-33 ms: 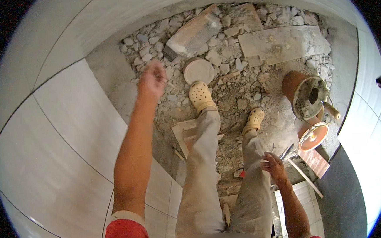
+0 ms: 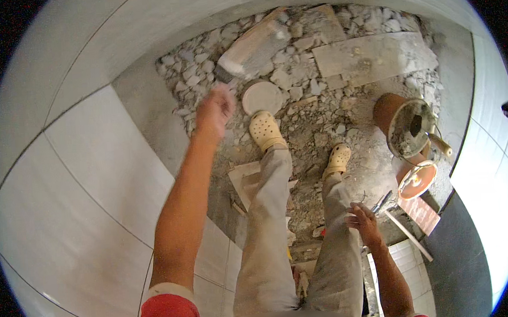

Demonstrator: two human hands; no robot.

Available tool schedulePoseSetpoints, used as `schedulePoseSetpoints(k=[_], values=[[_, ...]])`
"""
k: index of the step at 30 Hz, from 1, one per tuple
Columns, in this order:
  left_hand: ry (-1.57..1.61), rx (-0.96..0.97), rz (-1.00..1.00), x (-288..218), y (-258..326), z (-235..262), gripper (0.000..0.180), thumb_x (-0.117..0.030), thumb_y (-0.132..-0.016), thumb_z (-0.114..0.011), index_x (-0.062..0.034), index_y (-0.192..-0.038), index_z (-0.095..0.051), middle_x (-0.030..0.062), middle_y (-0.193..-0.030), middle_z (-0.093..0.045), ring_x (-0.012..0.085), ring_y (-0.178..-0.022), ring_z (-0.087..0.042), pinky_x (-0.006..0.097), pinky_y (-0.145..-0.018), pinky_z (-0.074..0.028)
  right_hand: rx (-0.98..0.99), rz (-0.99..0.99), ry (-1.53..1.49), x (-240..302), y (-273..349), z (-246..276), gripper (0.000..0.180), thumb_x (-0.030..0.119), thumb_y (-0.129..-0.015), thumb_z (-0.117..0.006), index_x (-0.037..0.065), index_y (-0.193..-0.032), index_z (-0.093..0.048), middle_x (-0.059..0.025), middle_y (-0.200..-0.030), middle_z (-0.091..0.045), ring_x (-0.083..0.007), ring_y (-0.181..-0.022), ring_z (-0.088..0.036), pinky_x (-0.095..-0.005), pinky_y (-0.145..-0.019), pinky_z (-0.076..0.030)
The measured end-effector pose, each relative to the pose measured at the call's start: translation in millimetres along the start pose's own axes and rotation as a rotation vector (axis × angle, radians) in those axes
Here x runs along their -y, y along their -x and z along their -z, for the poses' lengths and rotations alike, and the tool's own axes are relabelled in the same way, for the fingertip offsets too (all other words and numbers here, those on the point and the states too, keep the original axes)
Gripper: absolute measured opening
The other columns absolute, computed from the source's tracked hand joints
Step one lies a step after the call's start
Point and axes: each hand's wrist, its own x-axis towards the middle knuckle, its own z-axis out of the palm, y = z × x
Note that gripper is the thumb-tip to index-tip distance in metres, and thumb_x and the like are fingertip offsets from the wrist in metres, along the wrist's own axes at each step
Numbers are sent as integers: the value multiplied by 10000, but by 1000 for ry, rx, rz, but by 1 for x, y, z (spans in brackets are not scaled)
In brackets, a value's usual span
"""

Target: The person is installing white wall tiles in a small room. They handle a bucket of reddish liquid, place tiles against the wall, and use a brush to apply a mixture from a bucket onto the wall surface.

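Note:
My left hand (image 2: 216,111) hangs over the rubble beside a round pale lid-like disc (image 2: 263,97). Motion smears its fingers; they look curled, but whether anything is in them is hidden. Against my right trouser leg (image 2: 339,234) rests my right hand (image 2: 364,221), its fingers stretched out and somewhat apart, with nothing visible in them. Just past those fingers lies a slim dark-handled tool (image 2: 383,202). My left foot, in a beige perforated clog (image 2: 266,131), stands right below the disc; the other clog (image 2: 338,159) is further right.
Broken rubble (image 2: 315,120) covers the floor, with a slanted board (image 2: 253,45) and a flat slab (image 2: 376,58) at the back. Two buckets, one bearing a mortar-smeared pan (image 2: 409,128), the other orange inside (image 2: 417,180), stand right. A tiled wall (image 2: 88,197) rises at left.
My left hand has moved a little to the right and slightly nearer to me, closer to the disc. The right hand stays against the leg. The view has shifted slightly.

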Motion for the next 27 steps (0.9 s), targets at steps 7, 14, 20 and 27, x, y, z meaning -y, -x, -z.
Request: schedulePoseSetpoints(k=[7, 14, 20, 27], values=[[-1000, 554, 59, 107, 143, -135, 219, -275, -908, -650, -82, -980, -728, 44, -811, -644, 142, -697, -572, 296, -636, -455, -80, 257, -20, 37, 7, -71, 443, 362, -988, -561, 19, -1268, -584, -41, -962, -618, -112, -744, -568, -273, -680, -504], [-1512, 798, -248, 139, 254, -157, 180, -204, -866, -652, -27, -883, -677, 207, -817, -592, 398, -795, -583, 489, -692, -444, -120, 433, -393, -2, 19, -103, 326, 297, -965, -598, 8, -1094, -672, -43, -959, -644, -120, -766, -588, -279, -657, -489], [-1886, 960, -216, 183, 287, -208, 127, -145, -864, -618, -26, -873, -662, 195, -875, -597, 374, -813, -573, 472, -730, -447, -414, 759, -269, -73, 30, -58, 259, 282, -893, -639, 34, -949, -684, -130, -832, -633, -305, -825, -613, -400, -763, -474], [-1921, 1212, -261, 306, 344, -275, 308, -210, -888, -644, -48, -1149, -657, 184, -971, -621, 340, -877, -601, 432, -771, -481, -564, 517, -631, -210, 37, 25, 236, 247, -842, -695, 25, -921, -678, -168, -802, -663, -314, -734, -642, -412, -683, -488]])
